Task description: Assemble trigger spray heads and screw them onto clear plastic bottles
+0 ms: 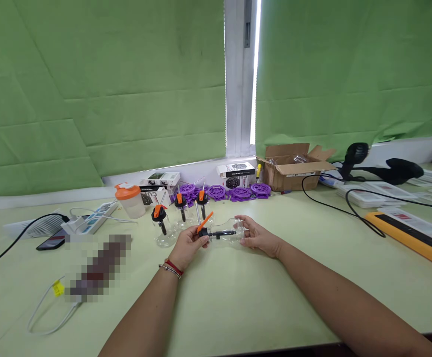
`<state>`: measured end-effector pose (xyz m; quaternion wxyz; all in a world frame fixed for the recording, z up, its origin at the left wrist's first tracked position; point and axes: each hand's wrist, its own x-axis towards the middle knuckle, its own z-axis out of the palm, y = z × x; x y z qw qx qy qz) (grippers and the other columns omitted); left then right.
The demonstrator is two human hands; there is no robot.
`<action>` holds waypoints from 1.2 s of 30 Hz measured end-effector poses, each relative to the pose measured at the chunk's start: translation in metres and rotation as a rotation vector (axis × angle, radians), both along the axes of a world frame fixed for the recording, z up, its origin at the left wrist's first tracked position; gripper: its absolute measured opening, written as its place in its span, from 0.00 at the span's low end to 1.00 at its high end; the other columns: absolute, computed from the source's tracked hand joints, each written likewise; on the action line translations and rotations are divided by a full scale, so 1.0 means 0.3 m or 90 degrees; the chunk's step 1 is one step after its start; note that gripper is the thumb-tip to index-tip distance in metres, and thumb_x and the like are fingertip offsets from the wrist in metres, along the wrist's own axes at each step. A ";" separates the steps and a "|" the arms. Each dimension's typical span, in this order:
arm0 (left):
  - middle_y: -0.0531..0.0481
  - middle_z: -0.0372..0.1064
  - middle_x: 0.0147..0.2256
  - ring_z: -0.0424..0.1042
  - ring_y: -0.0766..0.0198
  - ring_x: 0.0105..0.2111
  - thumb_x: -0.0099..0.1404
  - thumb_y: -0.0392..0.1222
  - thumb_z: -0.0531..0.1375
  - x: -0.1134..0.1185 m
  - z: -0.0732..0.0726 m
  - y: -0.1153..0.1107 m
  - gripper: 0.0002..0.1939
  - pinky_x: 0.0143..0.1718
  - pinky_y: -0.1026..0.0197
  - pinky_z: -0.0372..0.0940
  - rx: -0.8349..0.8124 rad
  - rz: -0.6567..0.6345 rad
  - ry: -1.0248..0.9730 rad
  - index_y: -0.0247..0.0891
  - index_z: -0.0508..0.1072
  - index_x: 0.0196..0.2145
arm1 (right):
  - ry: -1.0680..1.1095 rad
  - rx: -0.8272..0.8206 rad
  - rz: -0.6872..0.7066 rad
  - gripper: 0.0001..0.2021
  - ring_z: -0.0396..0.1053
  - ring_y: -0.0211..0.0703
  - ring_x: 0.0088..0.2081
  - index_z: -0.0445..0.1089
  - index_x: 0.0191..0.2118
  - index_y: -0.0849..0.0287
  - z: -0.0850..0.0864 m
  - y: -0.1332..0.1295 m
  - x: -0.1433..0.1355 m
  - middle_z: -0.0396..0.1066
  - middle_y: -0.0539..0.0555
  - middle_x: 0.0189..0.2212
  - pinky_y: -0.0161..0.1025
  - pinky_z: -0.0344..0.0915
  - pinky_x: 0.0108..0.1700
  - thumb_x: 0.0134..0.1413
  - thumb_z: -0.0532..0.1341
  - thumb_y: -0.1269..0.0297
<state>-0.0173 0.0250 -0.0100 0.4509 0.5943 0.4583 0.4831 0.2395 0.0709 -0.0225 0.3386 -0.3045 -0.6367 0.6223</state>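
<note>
A clear bottle (225,232) with a black cap, an orange lever and a dark tube inside lies on its side between my hands, just above the table. My left hand (188,248) is closed round its cap end, the thumb along the near side. At the rounded base, my right hand (257,237) grips the bottle with thumb and fingers. Beyond my left hand, several similar clear bottles (166,238) stand upright, with black and orange tops and thin metal spouts.
Behind the bottles lie purple spoked parts (241,193) and printed boxes (235,171). An open carton (292,171) stands back right, near a black handheld fan (355,156) and cables. To the left are an orange-lidded shaker (131,201) and a power strip (96,218).
</note>
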 end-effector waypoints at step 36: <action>0.52 0.68 0.24 0.67 0.67 0.25 0.50 0.45 0.64 0.011 0.009 -0.007 0.17 0.33 0.61 0.64 -0.026 0.008 -0.003 0.32 0.69 0.34 | 0.025 0.014 0.016 0.30 0.60 0.32 0.29 0.60 0.52 0.52 -0.025 0.021 0.004 0.58 0.54 0.49 0.31 0.57 0.25 0.41 0.68 0.61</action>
